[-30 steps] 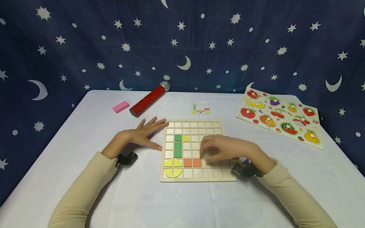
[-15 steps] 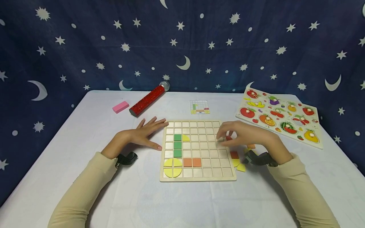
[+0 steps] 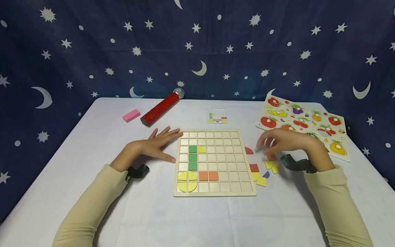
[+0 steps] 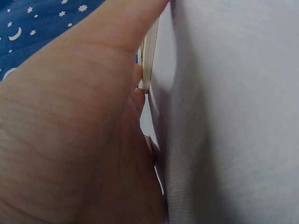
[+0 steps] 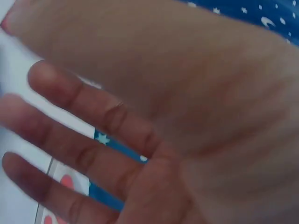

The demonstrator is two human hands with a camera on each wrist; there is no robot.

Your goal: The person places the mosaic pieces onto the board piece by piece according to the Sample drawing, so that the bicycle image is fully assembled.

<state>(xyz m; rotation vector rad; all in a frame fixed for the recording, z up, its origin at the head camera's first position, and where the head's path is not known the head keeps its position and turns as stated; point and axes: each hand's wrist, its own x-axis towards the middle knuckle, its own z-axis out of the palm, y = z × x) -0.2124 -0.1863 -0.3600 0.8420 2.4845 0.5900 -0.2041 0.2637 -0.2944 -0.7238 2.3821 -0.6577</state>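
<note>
A wooden grid board (image 3: 231, 157) lies mid-table. It bears green squares (image 3: 192, 157), orange squares (image 3: 208, 176), a yellow circle of quarter pieces (image 3: 187, 181) and one more yellow quarter (image 3: 201, 149). My left hand (image 3: 155, 144) is spread flat, its fingertips and thumb at the board's left edge. To the right of the board my right hand (image 3: 287, 140) hovers with loosely bent fingers, blurred, holding nothing. Around and below it lie a red quarter piece (image 3: 249, 150), a red square (image 3: 254, 168), several yellow pieces (image 3: 261, 181) and a blue piece (image 3: 266, 174).
A small pattern card (image 3: 217, 116) lies behind the board. At the back left are a red glittery microphone (image 3: 162, 107) and a pink block (image 3: 131, 116). A fruit knob puzzle (image 3: 327, 139) lies at the back right, partly behind my right hand. A starry cloth (image 3: 166, 41) hangs behind.
My right hand has moved from over the board's middle rightward past its edge, uncovering loose pieces there. My left hand and the pieces on the board have stayed put.
</note>
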